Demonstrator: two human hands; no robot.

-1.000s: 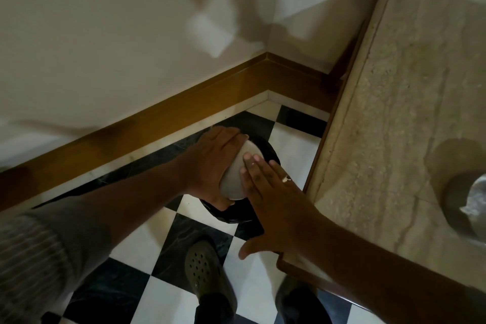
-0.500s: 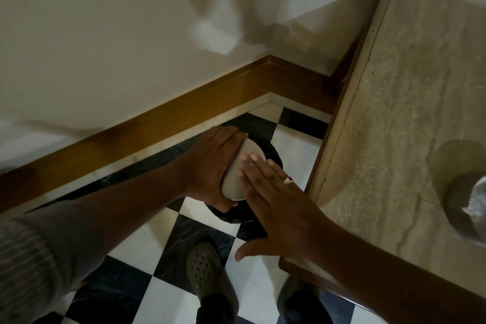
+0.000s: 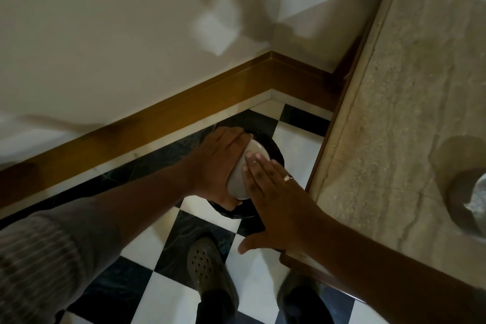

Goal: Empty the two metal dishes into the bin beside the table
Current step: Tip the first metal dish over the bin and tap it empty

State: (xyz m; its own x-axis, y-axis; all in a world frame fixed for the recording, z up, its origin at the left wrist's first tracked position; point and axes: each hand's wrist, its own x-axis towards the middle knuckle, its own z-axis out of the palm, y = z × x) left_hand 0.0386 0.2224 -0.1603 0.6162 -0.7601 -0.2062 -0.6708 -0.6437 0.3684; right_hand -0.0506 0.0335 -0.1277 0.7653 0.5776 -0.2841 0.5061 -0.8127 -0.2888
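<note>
Dish: upturned, tilted, clasped in my left hand by its rim, directly over the bin.
Right hand: flat, fingers spread, fingertips pressed on the dish's base; grasping nothing.
Bin: black, beneath my grip, its rim showing beyond and below the dish.
Table: edge just right of the bin, narrow gap between.
Second dish: on the table, well right of my grip.
Skirting: close beyond the bin.
Shoe: near side; open floor to the left.
</note>
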